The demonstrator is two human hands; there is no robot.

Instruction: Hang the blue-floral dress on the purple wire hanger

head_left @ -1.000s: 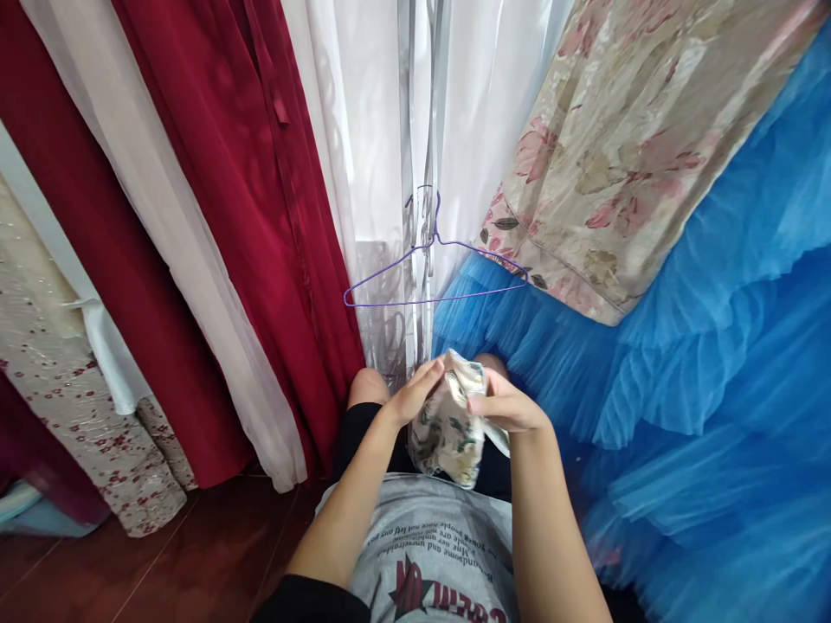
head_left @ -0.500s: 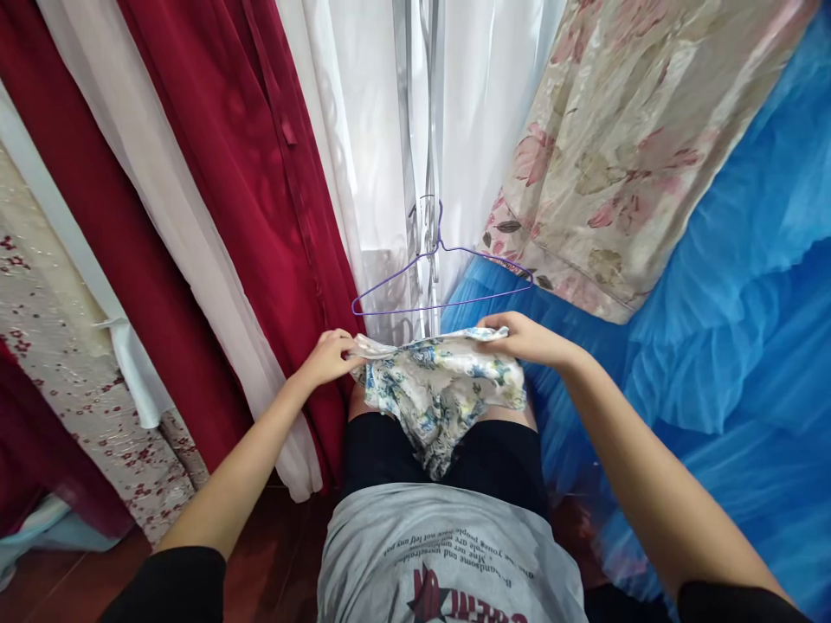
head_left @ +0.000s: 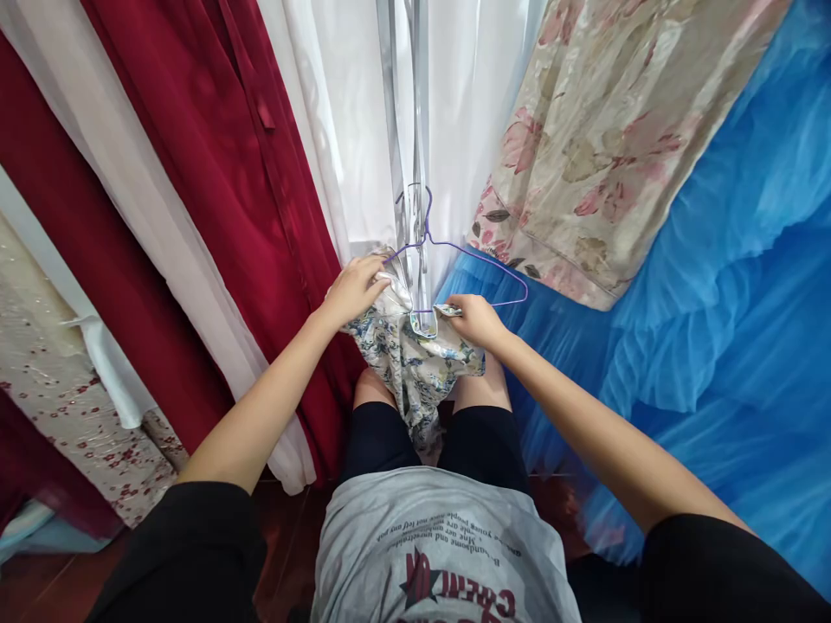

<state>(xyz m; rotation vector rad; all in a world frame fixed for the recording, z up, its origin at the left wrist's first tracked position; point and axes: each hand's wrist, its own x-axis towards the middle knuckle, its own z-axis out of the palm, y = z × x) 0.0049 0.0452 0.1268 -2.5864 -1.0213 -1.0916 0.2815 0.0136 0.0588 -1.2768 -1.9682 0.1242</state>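
A white garment with blue and yellow flowers (head_left: 415,363) hangs from both hands above my knees; its exact kind I cannot tell. My left hand (head_left: 356,292) is closed on its left shoulder part, by the left end of a thin purple hanger (head_left: 479,254). That end is hidden behind the hand and cloth. On the other side, my right hand (head_left: 477,320) pinches the garment's top edge near the middle. The hanger's right end sticks out uncovered above the right hand, and its hook is up among grey ribbons (head_left: 419,112).
Dark red cloth (head_left: 260,190) and pale lengths hang at the left. White fabric (head_left: 351,112) is straight ahead. To the right hang a beige garment with pink flowers (head_left: 584,164) and blue ruffled tulle (head_left: 707,320). Below shows a reddish tiled floor (head_left: 286,536).
Both hands have moved up to the hanger with the floral garment, and closer together. The hanger's left end, bare before, is now covered by the cloth and left hand.
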